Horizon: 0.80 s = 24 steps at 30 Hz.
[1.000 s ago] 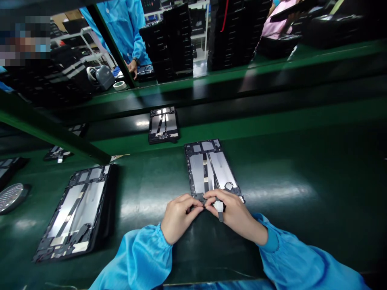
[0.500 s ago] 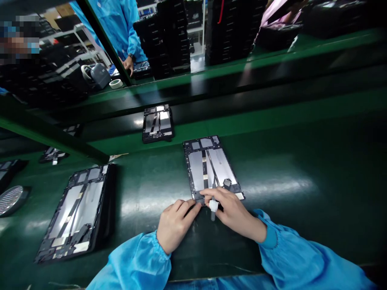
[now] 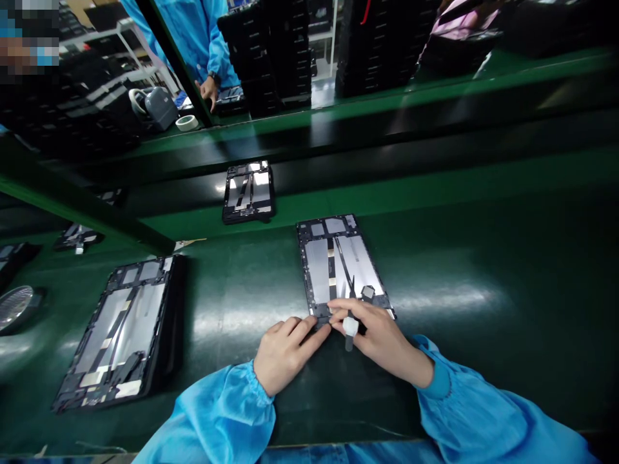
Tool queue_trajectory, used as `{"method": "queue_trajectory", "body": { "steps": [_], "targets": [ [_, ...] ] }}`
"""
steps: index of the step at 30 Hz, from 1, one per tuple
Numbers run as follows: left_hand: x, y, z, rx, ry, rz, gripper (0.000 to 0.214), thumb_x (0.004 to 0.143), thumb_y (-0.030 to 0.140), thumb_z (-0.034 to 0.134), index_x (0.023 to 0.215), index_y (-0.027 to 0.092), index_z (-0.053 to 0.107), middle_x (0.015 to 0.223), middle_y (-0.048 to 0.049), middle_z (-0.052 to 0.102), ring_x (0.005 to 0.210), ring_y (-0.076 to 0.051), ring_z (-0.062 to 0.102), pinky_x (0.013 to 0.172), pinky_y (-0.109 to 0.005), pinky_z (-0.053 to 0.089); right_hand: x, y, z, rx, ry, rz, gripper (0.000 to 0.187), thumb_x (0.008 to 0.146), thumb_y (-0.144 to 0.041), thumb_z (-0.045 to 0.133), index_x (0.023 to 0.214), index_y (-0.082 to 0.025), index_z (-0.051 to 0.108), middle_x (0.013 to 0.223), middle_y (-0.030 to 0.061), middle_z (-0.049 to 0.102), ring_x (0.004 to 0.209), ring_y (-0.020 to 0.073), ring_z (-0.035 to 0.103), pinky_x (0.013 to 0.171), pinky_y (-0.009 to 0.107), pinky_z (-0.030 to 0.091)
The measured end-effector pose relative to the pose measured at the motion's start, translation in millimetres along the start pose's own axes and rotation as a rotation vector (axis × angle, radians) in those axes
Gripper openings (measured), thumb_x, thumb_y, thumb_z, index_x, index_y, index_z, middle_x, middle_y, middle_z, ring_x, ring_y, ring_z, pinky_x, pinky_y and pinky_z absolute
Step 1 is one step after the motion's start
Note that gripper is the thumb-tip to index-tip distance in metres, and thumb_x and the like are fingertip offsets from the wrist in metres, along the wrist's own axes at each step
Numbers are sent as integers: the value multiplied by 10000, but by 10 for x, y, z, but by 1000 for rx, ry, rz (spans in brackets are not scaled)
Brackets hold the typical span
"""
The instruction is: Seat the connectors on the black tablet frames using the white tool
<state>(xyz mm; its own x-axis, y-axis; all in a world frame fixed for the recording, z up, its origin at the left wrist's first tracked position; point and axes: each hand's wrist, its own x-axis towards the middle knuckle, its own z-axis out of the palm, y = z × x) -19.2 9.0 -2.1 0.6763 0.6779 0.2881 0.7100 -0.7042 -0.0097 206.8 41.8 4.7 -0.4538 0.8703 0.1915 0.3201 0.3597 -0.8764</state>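
Observation:
An opened tablet [image 3: 317, 270] lies on the green bench with its silver inside and dark ribbon cables facing up. My left hand [image 3: 285, 354] is closed at its near edge, thumb and fingertips pressed against the frame. Over the lower part of the tablet, my right hand [image 3: 380, 335] grips what look like dark tweezers [image 3: 351, 287], their pointed end toward the cables. A white piece [image 3: 351, 326] and a grey tail show below my right fingers. Beside that hand, a small dark module with a grey square [image 3: 368, 294] sits on the tablet. My right fingers hide part of the lower edge.
Another opened tablet [image 3: 113, 322] sits on a dark stack at left; a further one [image 3: 249, 192] lies behind. A green post [image 3: 87, 209] slants across the left. Beyond the bench stand stacked black trays [image 3: 278, 58], a tape roll [image 3: 187, 122] and a co-worker's hand [image 3: 209, 89].
The view has shifted slightly. My right fingertips and left thumb have come closer together at the tablet's lower edge. The co-worker's fingers have spread apart.

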Motion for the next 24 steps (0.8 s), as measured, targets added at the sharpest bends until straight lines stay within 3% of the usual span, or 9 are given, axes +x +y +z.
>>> {"method": "queue_trajectory", "body": {
  "steps": [4, 7, 11, 14, 17, 24],
  "targets": [
    [13, 64, 14, -13, 13, -53, 332, 1010, 143, 344, 1281, 179, 532, 1129, -106, 613, 896, -189, 589, 689, -293, 518, -176, 16, -101, 183, 60, 37, 303, 1012, -272, 447, 1283, -267, 582, 735, -7, 671, 615, 152, 657, 614, 270, 563],
    [10, 93, 21, -6, -2, -69, 340, 1011, 143, 331, 1284, 184, 529, 1135, -112, 609, 916, -191, 591, 698, -293, 525, -282, 28, -96, 200, 69, 115, 330, 1023, -321, 429, 1310, -263, 580, 761, -2, 626, 518, 113, 585, 517, 241, 537],
    [-4, 99, 30, -18, -8, -75, 350, 1015, 154, 317, 1294, 187, 527, 1140, -113, 605, 933, -189, 590, 712, -298, 536, -287, 18, -13, 211, 40, 210, 212, 998, -338, 468, 1116, -211, 591, 700, -10, 633, 483, 115, 580, 476, 231, 528],
    [-11, 98, 34, -27, -5, -80, 351, 1016, 155, 318, 1299, 185, 524, 1143, -115, 602, 942, -189, 592, 720, -300, 540, -251, 19, 16, 186, 9, 205, 148, 990, -328, 479, 1001, -206, 561, 645, -18, 623, 506, 129, 605, 479, 228, 517],
    [-11, 98, 34, -30, 9, -79, 341, 1015, 152, 327, 1291, 185, 525, 1132, -112, 605, 931, -187, 593, 716, -299, 540, -241, 39, -9, 136, -1, 193, 151, 987, -321, 481, 973, -203, 575, 654, -9, 631, 530, 137, 624, 501, 235, 514],
    [-15, 80, 46, -57, 20, -65, 333, 1002, 129, 360, 1291, 178, 518, 1134, -110, 605, 923, -202, 591, 705, -317, 538, -274, 105, -101, 118, 118, 263, 161, 969, -338, 493, 931, -200, 566, 579, -23, 616, 464, 143, 617, 460, 237, 511]
  ]
}}
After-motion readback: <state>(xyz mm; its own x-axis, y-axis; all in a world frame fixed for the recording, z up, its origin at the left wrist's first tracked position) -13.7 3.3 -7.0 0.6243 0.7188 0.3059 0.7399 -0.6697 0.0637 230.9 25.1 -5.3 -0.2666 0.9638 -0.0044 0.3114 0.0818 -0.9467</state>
